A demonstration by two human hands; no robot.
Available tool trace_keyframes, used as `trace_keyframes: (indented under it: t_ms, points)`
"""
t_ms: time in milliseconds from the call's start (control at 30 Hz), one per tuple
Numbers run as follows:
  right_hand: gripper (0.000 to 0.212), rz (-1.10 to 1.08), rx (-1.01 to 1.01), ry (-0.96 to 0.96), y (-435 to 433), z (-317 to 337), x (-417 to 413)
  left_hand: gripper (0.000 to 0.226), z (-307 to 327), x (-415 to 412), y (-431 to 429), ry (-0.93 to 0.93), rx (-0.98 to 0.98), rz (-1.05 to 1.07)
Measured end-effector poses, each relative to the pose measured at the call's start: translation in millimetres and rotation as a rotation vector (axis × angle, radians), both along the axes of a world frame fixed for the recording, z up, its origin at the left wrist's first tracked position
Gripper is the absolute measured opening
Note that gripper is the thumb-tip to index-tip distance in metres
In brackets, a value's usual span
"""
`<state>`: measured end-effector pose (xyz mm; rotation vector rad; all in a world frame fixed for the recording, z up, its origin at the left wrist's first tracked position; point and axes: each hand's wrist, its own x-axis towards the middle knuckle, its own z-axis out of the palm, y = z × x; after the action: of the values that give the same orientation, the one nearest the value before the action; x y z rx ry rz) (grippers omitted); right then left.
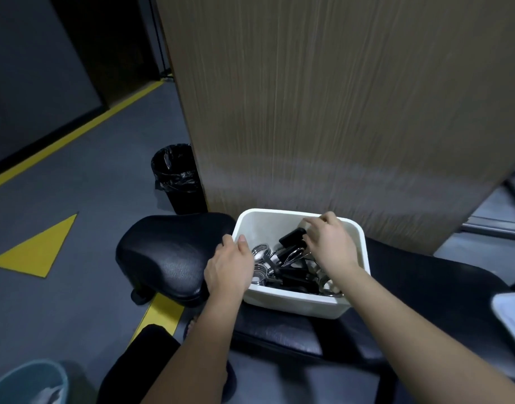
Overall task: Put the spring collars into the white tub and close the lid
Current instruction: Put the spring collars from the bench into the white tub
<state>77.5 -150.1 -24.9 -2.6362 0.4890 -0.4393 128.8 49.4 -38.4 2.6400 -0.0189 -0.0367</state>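
The right hand [327, 243] covers the far right part of the tub [294, 307], so its grip is unclear. The left hand [230, 265] hides the rim at 9 o'clock. The collars [282, 266] overlap; no count is possible. The lid [513, 316] is cut off at 3 o'clock, the blue bin [25, 383] at 7 o'clock.

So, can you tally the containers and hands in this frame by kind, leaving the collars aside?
White tub, open, with spring collars piled inside, too tangled to count: 1
Black lined bin: 1
Blue bin, partly in frame: 1
Hands: 2, the left hand on the tub's rim, the right hand inside the tub
Total: 5
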Motion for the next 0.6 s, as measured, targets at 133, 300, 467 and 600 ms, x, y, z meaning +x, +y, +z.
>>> trace_keyframes:
  t_ms: [133,300,467,600]
  points:
    - [0.022,-0.110,-0.017,-0.186,-16,2,-34,0.054,5,-4,-2,0.023,-0.018,0.025]
    - [0.028,-0.135,0.064,-0.188,-34,-1,-84,0.047,19,-17,-5,-0.264,0.206,-0.091]
    - [0.036,-0.205,0.133,-0.170,-57,-10,-135,0.038,32,-53,-40,-0.498,0.201,-0.401]
    - [0.039,-0.439,0.151,-0.083,-94,-25,-181,0.036,36,-114,-108,-0.317,-0.006,-0.686]
